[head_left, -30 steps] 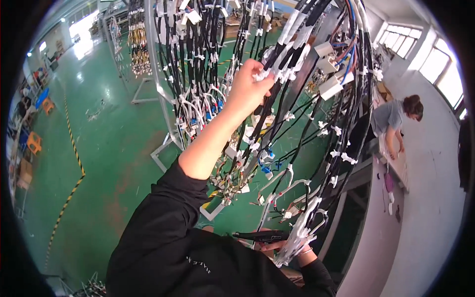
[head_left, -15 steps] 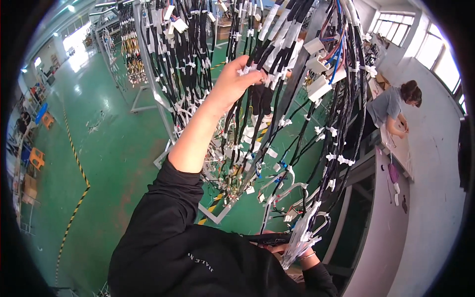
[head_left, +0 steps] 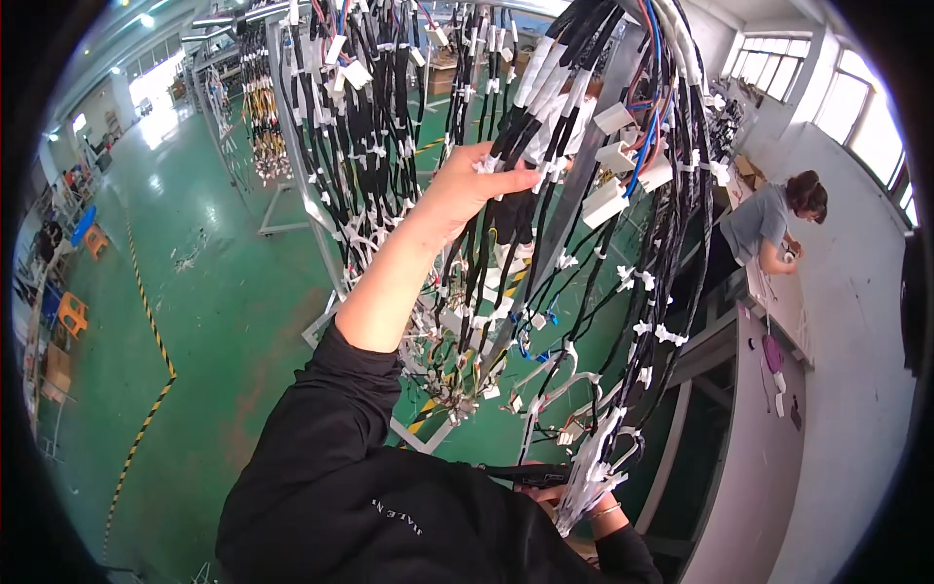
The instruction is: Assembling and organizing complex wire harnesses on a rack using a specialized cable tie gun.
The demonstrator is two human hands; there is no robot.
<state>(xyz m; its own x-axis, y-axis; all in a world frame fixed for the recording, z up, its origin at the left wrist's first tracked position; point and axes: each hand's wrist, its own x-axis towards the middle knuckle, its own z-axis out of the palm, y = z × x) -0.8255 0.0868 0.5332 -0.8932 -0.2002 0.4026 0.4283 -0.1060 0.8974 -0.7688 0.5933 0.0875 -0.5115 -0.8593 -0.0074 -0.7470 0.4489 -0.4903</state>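
Note:
In front of me hangs a large wire harness (head_left: 520, 127) of black-sleeved cables with white tape bands. My left hand (head_left: 467, 190) is closed round several of its cables, the thumb lying across them. Right of that hand dangle white connectors (head_left: 605, 202) beside red and blue wires. Low and close to my body, my right hand (head_left: 550, 494) is wrapped round the lower end of the harness, where white-wrapped branches (head_left: 592, 467) gather. Those branches hide part of its fingers. A black strip (head_left: 530, 474) lies beside the right hand.
More harnesses (head_left: 375, 127) hang on a metal frame (head_left: 316, 214) to the left and beyond. On the right, a person in grey (head_left: 764, 224) stoops at a long bench (head_left: 749, 428). Yellow-black tape (head_left: 146, 302) marks the green floor; orange stools (head_left: 73, 311) stand far left.
My left hand has come down slightly with the cables, and its thumb now reaches further across them. The white connectors have swung down and left. My right hand stays nearly in place.

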